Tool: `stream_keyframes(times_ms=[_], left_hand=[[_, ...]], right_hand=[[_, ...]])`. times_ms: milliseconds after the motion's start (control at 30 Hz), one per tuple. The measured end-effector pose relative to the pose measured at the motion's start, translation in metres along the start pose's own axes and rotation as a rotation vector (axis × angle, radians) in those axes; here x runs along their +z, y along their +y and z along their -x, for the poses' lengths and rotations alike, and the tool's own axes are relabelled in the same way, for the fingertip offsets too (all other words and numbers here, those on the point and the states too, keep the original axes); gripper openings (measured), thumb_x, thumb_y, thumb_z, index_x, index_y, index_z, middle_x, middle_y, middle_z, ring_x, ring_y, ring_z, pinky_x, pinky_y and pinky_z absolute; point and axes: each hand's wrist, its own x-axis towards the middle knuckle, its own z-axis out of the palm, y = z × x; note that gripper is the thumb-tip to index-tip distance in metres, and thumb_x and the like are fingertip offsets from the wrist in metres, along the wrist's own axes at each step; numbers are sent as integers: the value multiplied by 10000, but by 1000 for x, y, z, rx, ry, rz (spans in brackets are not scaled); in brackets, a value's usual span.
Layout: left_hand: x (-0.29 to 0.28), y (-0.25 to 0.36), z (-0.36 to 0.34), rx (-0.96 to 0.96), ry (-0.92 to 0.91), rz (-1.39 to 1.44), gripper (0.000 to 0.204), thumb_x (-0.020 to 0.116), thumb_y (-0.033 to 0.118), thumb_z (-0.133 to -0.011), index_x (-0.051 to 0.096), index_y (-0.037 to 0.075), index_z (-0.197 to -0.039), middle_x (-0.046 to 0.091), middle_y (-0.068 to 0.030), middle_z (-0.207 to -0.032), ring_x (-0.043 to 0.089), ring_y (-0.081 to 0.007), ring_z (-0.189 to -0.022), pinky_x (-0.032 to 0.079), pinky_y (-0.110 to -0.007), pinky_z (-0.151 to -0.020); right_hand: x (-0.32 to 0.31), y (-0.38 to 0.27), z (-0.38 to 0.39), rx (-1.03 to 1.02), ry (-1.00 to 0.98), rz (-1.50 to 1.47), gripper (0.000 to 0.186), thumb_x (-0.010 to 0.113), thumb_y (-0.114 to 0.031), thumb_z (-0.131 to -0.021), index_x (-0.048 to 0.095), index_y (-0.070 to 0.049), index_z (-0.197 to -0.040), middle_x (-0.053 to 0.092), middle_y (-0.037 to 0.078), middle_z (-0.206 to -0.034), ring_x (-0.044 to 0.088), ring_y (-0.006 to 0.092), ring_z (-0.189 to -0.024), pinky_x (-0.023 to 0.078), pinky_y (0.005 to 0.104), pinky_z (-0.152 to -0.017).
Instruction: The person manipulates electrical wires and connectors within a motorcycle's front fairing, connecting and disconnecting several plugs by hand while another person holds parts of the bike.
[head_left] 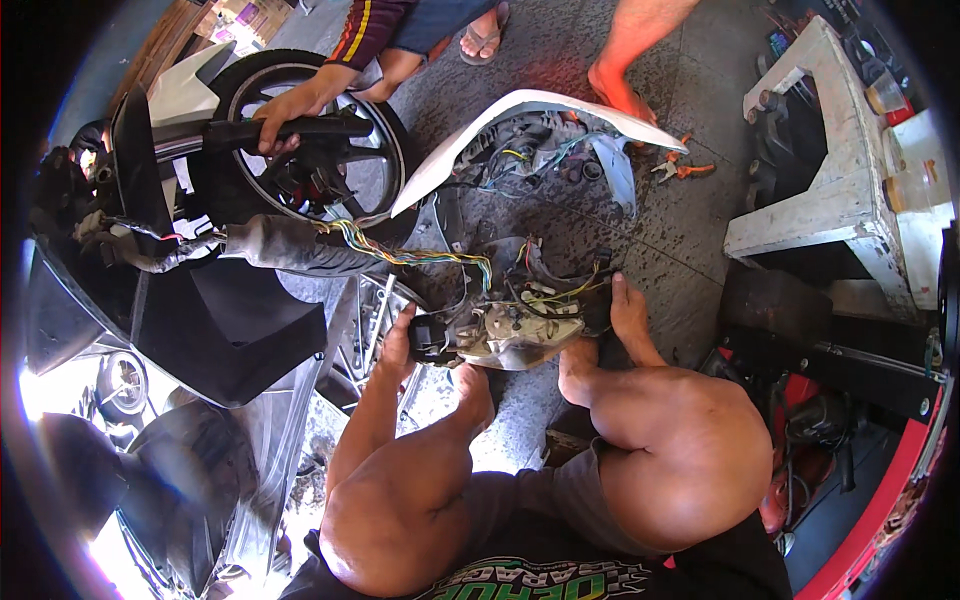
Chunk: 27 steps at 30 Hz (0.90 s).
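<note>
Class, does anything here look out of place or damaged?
Yes: multicoloured wires run exposed to the light unit between the left hand and right hand, and a small orange item lies loose on the floor beside the white panel, as if dropped.

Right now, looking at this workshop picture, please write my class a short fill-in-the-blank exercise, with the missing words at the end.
1. The wired light unit is ____ the left hand and the right hand.
2. The large curved shell is coloured ____.
3. A co-worker's hand grips a black part in the picture's upper ____ area.
4. Of the wearer's hands, the ____ one is nearer the worn stool.

Missing words: between; white; left; right.
</note>
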Motion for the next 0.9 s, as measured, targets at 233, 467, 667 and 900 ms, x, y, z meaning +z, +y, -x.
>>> stream_keyframes(times_ms=[233,467,667,900], left_hand=[[6,2,11,21,61,-11,581,579,618,-927,681,49,-989,708,-77,-845,683,-207,-749,566,-355,-733],[-6,-12,5,44,118,50,475,651,508,-922,661,53,-1056,719,-79,-875,694,-195,-723,580,-347,-692],[5,-24,-20,114,128,105,486,683,513,-893,678,50,-1039,715,-81,-857,678,-195,-695,564,-341,-671],[18,20,29,167,466,-720,493,691,437,-874,674,-29,-1033,717,-132,-954,684,-222,-832,544,-372,-761]], right_hand=[[33,26,9,665,203,-691,290,783,-261,-856,742,-37,-1037,737,137,-1019,694,220,-963,485,238,-890],[1,-2,3,-50,-32,150,313,811,-200,-786,742,-28,-1037,743,99,-1035,697,201,-963,499,246,-867],[101,327,-136,386,784,-70,338,554,-321,-1006,679,-10,-1048,673,225,-874,658,415,-900,502,468,-810],[98,316,-149,-44,1098,243,341,589,-329,-975,676,-7,-1045,673,227,-954,659,414,-846,493,516,-757]])
